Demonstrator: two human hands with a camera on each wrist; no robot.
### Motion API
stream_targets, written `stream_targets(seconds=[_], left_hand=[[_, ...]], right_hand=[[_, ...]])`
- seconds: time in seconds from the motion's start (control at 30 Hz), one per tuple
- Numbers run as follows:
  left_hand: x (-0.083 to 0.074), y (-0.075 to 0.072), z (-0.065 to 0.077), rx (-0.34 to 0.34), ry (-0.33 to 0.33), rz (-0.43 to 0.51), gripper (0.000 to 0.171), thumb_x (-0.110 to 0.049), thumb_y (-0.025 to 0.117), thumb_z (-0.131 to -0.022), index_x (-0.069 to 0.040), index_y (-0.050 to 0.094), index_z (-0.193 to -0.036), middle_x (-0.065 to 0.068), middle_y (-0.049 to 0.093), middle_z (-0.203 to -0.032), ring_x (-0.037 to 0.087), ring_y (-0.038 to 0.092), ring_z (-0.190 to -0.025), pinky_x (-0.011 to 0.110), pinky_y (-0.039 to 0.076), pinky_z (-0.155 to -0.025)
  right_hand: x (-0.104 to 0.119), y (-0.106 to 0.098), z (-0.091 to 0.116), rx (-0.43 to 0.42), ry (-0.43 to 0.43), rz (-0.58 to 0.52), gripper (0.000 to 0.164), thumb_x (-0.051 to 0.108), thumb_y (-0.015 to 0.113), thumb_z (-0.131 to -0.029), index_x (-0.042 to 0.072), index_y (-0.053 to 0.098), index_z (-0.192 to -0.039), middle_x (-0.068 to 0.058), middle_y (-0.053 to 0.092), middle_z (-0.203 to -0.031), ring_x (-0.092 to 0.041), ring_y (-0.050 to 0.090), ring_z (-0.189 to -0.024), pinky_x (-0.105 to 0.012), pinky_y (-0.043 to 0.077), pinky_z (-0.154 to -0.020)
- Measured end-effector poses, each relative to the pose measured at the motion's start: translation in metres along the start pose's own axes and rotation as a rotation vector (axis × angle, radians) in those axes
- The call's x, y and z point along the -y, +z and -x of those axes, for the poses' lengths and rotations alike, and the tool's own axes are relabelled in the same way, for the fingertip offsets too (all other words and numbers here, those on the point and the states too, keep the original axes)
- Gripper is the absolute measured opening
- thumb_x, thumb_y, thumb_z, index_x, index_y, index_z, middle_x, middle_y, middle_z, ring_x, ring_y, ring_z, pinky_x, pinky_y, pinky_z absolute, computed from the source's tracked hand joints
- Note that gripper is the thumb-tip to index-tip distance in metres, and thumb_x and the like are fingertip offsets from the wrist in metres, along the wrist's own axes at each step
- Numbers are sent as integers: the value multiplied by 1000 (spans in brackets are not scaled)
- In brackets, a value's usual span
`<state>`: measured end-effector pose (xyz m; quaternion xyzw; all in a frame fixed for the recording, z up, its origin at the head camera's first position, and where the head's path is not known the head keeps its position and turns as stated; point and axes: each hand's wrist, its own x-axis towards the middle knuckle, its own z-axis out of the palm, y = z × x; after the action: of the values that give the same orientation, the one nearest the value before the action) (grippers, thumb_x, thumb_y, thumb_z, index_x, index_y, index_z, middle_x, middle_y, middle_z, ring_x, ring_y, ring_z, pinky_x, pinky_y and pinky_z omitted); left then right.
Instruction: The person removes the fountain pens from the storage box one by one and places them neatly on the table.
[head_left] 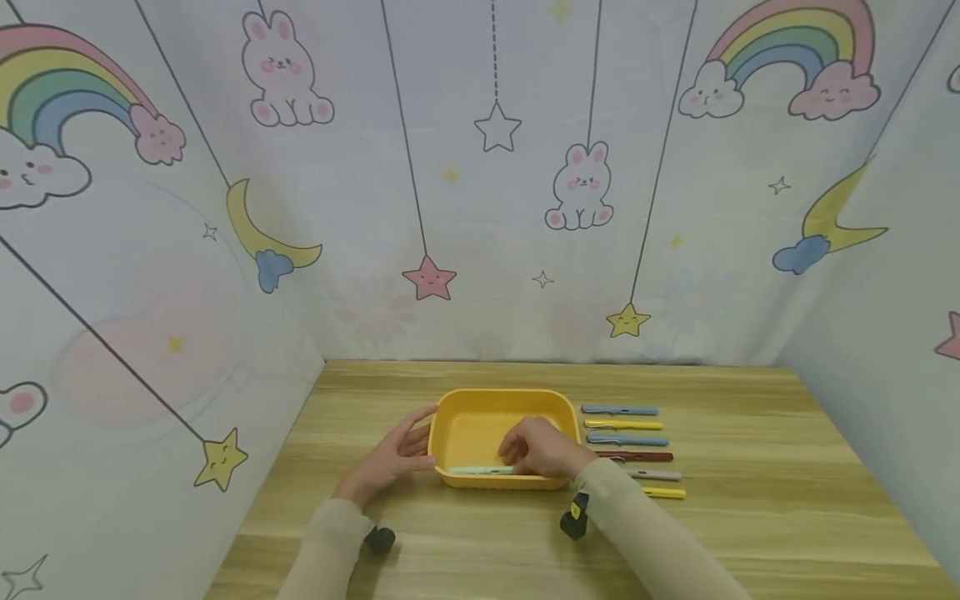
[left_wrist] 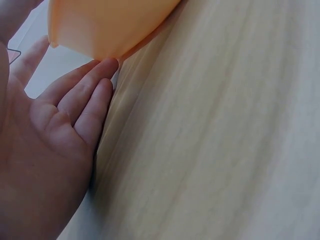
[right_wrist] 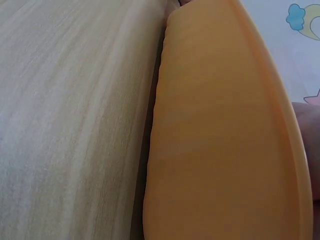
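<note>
A yellow plastic box (head_left: 465, 481) stands on the table, with a pale green pen (head_left: 480, 471) lying along its inner front wall. My left hand (head_left: 393, 457) is at the box's left end, thumb and fingers spread and touching it. In the left wrist view, fairly straight fingertips (left_wrist: 107, 67) meet the box's lower edge. My right hand (head_left: 543, 450) reaches over the right side into the box, its curled fingers around the right end of the pen. In the right wrist view, the box's wall (right_wrist: 220, 130) hides most of that hand.
Right of the box, several pens lie in a column: a blue pen (head_left: 621, 411), a yellow pen (head_left: 624, 426), another blue pen (head_left: 628, 441), a dark red pen (head_left: 645, 457), a pinkish pen (head_left: 657, 476) and a second yellow pen (head_left: 666, 493). Printed curtains (head_left: 480, 208) border the wooden table (head_left: 465, 550).
</note>
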<state>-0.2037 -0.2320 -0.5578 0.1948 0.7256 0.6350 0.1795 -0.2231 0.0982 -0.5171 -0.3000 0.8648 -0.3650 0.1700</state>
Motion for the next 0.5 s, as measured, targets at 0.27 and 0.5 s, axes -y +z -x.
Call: stream_targets(seconds=[0.27, 0.5], left_hand=[[-1, 1, 0, -5, -1, -4, 87, -4, 73, -99, -24, 23, -168, 23, 30, -169, 41, 33, -154, 55, 29, -123], [0, 0, 0, -6, 0, -16, 88, -5, 73, -99, -24, 23, -168, 22, 30, -169, 41, 33, -154, 55, 31, -123]], right_hand=[[-1, 1, -1, -42, 14, 45, 23, -5, 84, -84, 5, 80, -104, -2, 77, -94, -15, 70, -85, -38, 62, -79], [-2, 2, -2, -56, -7, 100, 21, -5, 85, -84, 6, 80, -101, -2, 77, -92, -14, 69, -83, -35, 61, -77]])
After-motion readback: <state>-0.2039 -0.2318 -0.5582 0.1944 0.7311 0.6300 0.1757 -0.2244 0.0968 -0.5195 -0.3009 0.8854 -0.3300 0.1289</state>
